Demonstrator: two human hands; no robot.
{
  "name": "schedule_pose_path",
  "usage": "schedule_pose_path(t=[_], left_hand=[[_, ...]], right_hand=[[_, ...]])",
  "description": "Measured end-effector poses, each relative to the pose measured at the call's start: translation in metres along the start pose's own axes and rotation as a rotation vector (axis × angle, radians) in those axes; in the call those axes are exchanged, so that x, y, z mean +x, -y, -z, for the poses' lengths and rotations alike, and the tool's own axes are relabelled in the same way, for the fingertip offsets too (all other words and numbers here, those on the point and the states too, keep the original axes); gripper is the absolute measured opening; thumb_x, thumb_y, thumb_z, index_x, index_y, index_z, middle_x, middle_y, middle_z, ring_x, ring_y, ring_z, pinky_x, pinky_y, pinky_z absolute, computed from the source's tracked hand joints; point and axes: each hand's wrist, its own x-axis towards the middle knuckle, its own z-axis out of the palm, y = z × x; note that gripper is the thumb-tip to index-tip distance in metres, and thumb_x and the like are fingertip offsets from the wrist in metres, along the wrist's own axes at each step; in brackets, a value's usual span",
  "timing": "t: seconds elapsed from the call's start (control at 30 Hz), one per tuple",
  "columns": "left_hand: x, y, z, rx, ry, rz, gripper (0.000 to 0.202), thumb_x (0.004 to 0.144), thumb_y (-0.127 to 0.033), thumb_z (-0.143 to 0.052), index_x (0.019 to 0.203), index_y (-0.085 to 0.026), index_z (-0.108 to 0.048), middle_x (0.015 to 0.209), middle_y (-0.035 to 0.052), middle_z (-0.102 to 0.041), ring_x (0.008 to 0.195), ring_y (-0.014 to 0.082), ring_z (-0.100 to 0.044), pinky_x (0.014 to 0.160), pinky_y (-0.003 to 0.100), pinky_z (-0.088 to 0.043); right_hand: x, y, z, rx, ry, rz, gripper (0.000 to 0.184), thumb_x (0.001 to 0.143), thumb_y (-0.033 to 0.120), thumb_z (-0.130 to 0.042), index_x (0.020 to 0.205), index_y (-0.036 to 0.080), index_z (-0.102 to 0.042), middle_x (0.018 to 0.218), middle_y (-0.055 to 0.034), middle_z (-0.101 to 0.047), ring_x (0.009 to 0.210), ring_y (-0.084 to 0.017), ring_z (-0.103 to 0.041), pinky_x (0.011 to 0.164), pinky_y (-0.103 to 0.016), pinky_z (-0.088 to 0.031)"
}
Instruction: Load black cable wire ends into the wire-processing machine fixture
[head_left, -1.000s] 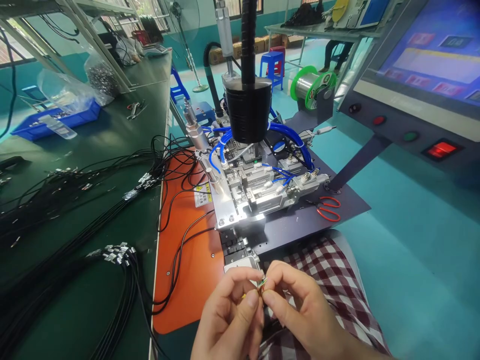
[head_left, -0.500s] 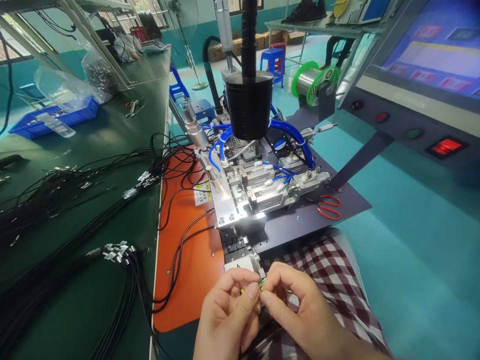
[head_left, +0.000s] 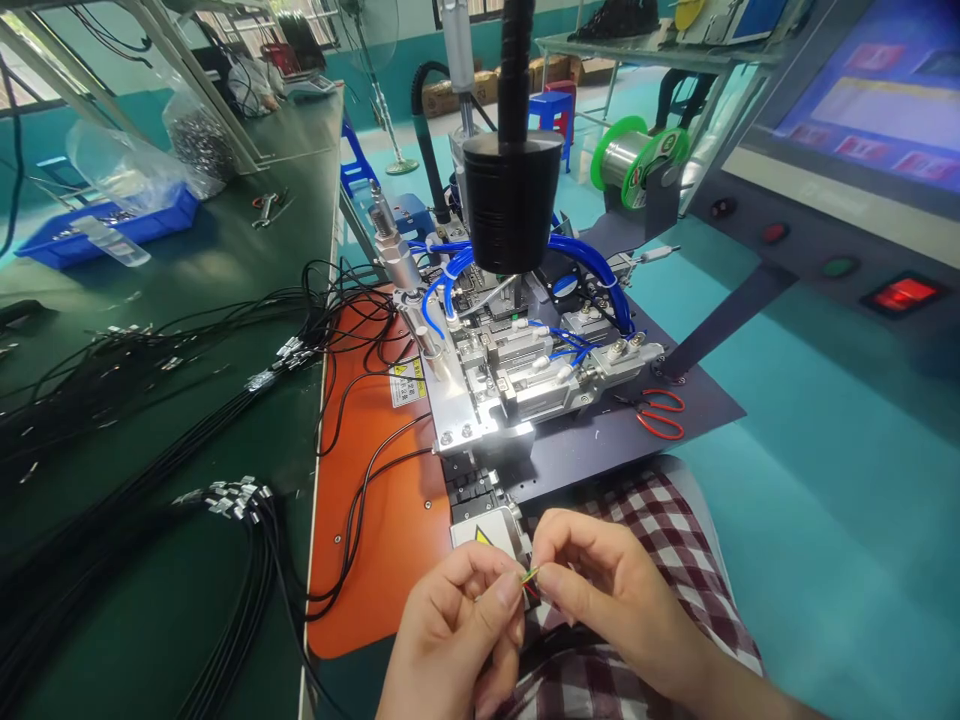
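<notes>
My left hand [head_left: 457,630] and my right hand [head_left: 607,590] meet low in the view, over my lap. Both pinch the thin coloured wires [head_left: 529,576] at a cable end, thumb and forefinger pressed together on each side. The wires show yellow, green and red between my fingertips. Just above my hands sits a small metal block with a yellow warning label [head_left: 489,528], at the front of the metal fixture [head_left: 517,375] with blue hoses. A black cylinder [head_left: 512,203] hangs over that fixture.
An orange mat [head_left: 382,530] lies under the fixture. Bundles of black cables with metal ends [head_left: 232,500] cover the green bench at left. Red-handled scissors [head_left: 660,412] lie right of the fixture. A solder spool [head_left: 634,155], a control panel with a red switch [head_left: 900,293] and a blue bin [head_left: 105,225] stand further off.
My hands have shifted slightly and my right fingers have drawn a little to the right along the wires. The view has tilted slightly, so the machine sits a bit further right.
</notes>
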Motion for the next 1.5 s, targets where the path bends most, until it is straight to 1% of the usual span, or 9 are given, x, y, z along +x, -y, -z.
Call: schedule_pose_path(t=[0.3, 0.53, 0.7, 0.87, 0.93, 1.03, 1.23, 1.37, 1.5], left_hand=[[0.000, -0.001, 0.001, -0.040, 0.044, 0.016, 0.038, 0.069, -0.046, -0.077, 0.071, -0.015, -0.056, 0.051, -0.0051, -0.057, 0.028, -0.0041, -0.030, 0.034, 0.013, -0.010], [0.000, 0.001, 0.007, -0.066, 0.146, 0.061, 0.030, 0.077, -0.041, -0.072, 0.072, -0.015, -0.057, 0.055, -0.0026, -0.059, 0.028, -0.0040, -0.029, 0.033, 0.013, -0.011], [0.001, 0.001, 0.007, -0.024, 0.143, 0.092, 0.030, 0.073, -0.040, -0.075, 0.073, -0.015, -0.058, 0.052, -0.0042, -0.057, 0.027, -0.0039, -0.026, 0.031, 0.012, -0.010], [0.001, 0.003, 0.003, 0.063, 0.089, 0.033, 0.035, 0.071, -0.045, -0.075, 0.072, -0.016, -0.056, 0.046, -0.0076, -0.052, 0.028, -0.0033, -0.022, 0.031, 0.012, -0.010], [0.000, 0.003, 0.002, 0.087, 0.050, 0.004, 0.036, 0.071, -0.048, -0.074, 0.072, -0.017, -0.055, 0.044, -0.0089, -0.049, 0.029, -0.0026, -0.021, 0.032, 0.012, -0.011], [-0.001, 0.004, 0.001, 0.110, -0.015, -0.032, 0.036, 0.072, -0.048, -0.073, 0.073, -0.017, -0.054, 0.039, -0.0113, -0.042, 0.030, -0.0015, -0.019, 0.034, 0.013, -0.013], [0.002, 0.007, 0.002, 0.132, -0.041, -0.073, 0.036, 0.074, -0.049, -0.071, 0.075, -0.018, -0.052, 0.040, -0.0109, -0.042, 0.030, -0.0009, -0.021, 0.034, 0.013, -0.012], [0.003, 0.008, 0.004, 0.126, -0.057, -0.083, 0.038, 0.074, -0.052, -0.070, 0.076, -0.018, -0.051, 0.043, -0.0103, -0.043, 0.031, -0.0006, -0.023, 0.034, 0.013, -0.013], [0.003, 0.007, 0.004, 0.098, -0.080, -0.058, 0.040, 0.072, -0.052, -0.071, 0.077, -0.018, -0.051, 0.047, -0.0099, -0.043, 0.034, -0.0005, -0.024, 0.036, 0.012, -0.013]], right_hand=[[0.000, -0.003, -0.001, 0.049, 0.016, -0.008, 0.018, 0.086, 0.032, -0.061, 0.077, 0.018, -0.056, 0.067, 0.0039, -0.049, 0.057, -0.009, -0.042, 0.053, -0.022, -0.034], [0.005, -0.004, -0.002, 0.069, 0.101, -0.042, 0.026, 0.089, 0.040, -0.057, 0.077, 0.018, -0.051, 0.062, 0.0061, -0.042, 0.052, -0.008, -0.035, 0.049, -0.021, -0.029], [0.014, 0.003, 0.008, 0.031, 0.213, -0.043, 0.020, 0.089, 0.035, -0.056, 0.079, 0.019, -0.052, 0.074, 0.0024, -0.044, 0.062, -0.010, -0.040, 0.055, -0.022, -0.036], [0.020, 0.016, 0.017, -0.159, 0.344, 0.066, 0.015, 0.090, 0.025, -0.053, 0.077, 0.017, -0.054, 0.078, 0.0004, -0.049, 0.066, -0.011, -0.045, 0.061, -0.024, -0.040], [0.020, 0.015, 0.017, -0.155, 0.306, 0.036, 0.015, 0.089, 0.025, -0.054, 0.077, 0.017, -0.054, 0.077, 0.0006, -0.049, 0.063, -0.011, -0.046, 0.060, -0.025, -0.040], [0.017, 0.010, 0.013, -0.103, 0.177, -0.030, 0.011, 0.087, 0.025, -0.055, 0.080, 0.017, -0.055, 0.076, 0.0013, -0.050, 0.061, -0.011, -0.046, 0.056, -0.024, -0.039], [0.009, 0.005, -0.003, -0.141, -0.015, 0.009, 0.006, 0.080, 0.020, -0.058, 0.075, 0.018, -0.055, 0.067, 0.0030, -0.050, 0.062, -0.012, -0.045, 0.056, -0.023, -0.039], [0.009, 0.004, -0.011, -0.152, -0.071, -0.009, 0.005, 0.076, 0.021, -0.059, 0.074, 0.018, -0.055, 0.065, 0.0030, -0.051, 0.060, -0.012, -0.046, 0.055, -0.024, -0.039], [0.007, 0.000, -0.018, -0.197, -0.106, -0.051, 0.011, 0.079, 0.023, -0.058, 0.069, 0.018, -0.055, 0.065, 0.0024, -0.052, 0.062, -0.013, -0.047, 0.058, -0.025, -0.039]])
